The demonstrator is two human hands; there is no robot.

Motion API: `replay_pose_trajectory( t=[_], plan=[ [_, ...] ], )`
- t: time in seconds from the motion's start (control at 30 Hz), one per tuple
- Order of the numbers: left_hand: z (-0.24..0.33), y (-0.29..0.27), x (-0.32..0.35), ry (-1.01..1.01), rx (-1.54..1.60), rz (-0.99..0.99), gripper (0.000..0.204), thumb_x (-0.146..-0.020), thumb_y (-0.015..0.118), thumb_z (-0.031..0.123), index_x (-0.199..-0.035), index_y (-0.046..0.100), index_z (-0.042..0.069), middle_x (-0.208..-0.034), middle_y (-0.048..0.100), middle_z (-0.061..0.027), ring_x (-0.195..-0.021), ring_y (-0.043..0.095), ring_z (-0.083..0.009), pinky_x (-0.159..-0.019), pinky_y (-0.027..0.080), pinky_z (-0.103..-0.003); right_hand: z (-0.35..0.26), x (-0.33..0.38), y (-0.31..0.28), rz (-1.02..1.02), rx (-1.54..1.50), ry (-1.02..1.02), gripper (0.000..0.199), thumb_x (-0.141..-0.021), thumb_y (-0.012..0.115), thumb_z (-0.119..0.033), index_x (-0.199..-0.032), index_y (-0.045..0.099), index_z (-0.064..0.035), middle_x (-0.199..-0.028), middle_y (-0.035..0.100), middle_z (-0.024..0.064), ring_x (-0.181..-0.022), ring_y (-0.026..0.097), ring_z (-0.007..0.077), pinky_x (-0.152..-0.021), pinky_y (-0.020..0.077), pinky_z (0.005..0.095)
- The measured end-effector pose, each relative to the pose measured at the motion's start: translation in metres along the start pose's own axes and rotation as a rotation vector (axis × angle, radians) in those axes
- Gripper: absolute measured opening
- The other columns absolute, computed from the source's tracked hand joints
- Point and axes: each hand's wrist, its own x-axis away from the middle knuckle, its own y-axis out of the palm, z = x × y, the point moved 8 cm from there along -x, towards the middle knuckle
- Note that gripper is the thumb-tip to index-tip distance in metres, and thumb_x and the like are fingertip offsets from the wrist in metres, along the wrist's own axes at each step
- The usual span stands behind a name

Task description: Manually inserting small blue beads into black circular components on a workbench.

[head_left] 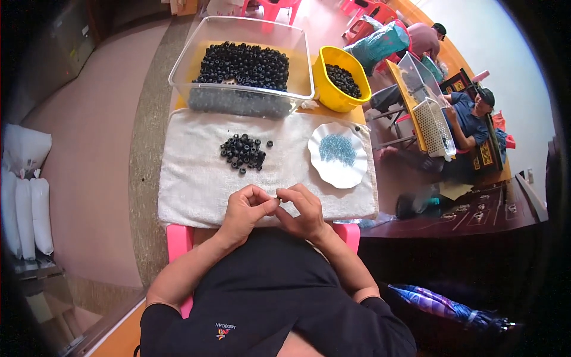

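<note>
Close in front of my body, over the near edge of a white towel (190, 178), my left hand (247, 209) and my right hand (303, 208) meet at the fingertips. Both are closed in a pinch around a small dark piece (278, 198), mostly covered by the fingers; it resembles the black parts on the towel. Beyond my hands lies a loose pile of small black ring-shaped parts (242, 152), a few lying apart from it. To the right, a white wavy-edged dish (338, 177) holds many tiny pale-blue pieces (337, 149), too small to make out singly.
Behind the towel stand a large clear plastic bin (181, 68) of black parts and a yellow tub (326, 98) with more. On the right, a person (467, 122) sits by a white perforated basket (429, 128). A folded umbrella (446, 304) lies lower right; white sacks (30, 214) stand left.
</note>
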Motion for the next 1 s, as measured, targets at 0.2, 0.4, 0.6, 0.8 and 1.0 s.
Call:
replay_pose_trajectory(
  t=[0.2,0.4,0.6,0.8,1.0],
  plan=[
    [0.002,-0.003,-0.001,0.071,-0.063,0.012,0.012,-0.088,0.072,0.006,-0.095,0.063,0.002,-0.089,0.067,-0.0048,-0.078,0.064,-0.0109,-0.074,0.056,-0.027,0.033,-0.013,-0.035,0.04,0.046,0.162,0.032,-0.076,0.071,0.009,-0.106,0.063,0.0013,-0.098,0.062,0.0152,-0.08,0.064,0.0258,-0.069,0.0523,0.0324],
    [0.002,-0.005,0.0,0.111,-0.027,0.027,0.011,-0.089,0.071,0.006,-0.095,0.063,0.001,-0.089,0.068,-0.0058,-0.078,0.064,-0.0108,-0.074,0.057,-0.027,0.058,-0.055,-0.104,0.269,0.281,0.11,0.023,-0.079,0.072,0.006,-0.1,0.064,0.0003,-0.094,0.064,0.0132,-0.075,0.062,0.0193,-0.065,0.0513,0.0287],
    [-0.001,-0.006,0.0,0.107,-0.076,0.018,0.011,-0.089,0.071,0.006,-0.095,0.064,0.001,-0.088,0.068,-0.0059,-0.077,0.064,-0.0109,-0.073,0.056,-0.026,0.121,-0.123,-0.162,0.45,0.393,0.071,0.019,-0.085,0.069,0.001,-0.104,0.066,-0.0006,-0.103,0.067,0.0105,-0.078,0.064,0.0174,-0.065,0.0525,0.0266],
    [0.001,-0.006,-0.003,0.117,-0.07,0.028,0.009,-0.089,0.07,0.004,-0.094,0.064,0.001,-0.087,0.068,-0.0056,-0.076,0.064,-0.0108,-0.072,0.054,-0.025,0.188,-0.146,-0.169,0.292,0.595,0.328,0.029,-0.091,0.067,-0.02,-0.113,0.069,-0.0006,-0.092,0.073,0.0172,-0.081,0.072,0.024,-0.073,0.0549,0.032],
    [0.005,-0.005,0.002,0.165,-0.192,0.033,0.007,-0.089,0.07,0.006,-0.092,0.064,0.003,-0.082,0.065,0.0019,-0.073,0.057,-0.0027,-0.066,0.047,-0.021,0.095,-0.109,-0.069,-0.013,0.168,0.167,0.014,-0.088,0.066,-0.001,-0.102,0.068,-0.001,-0.089,0.07,0.0097,-0.075,0.065,0.0143,-0.068,0.0524,0.0278]
  ],
)
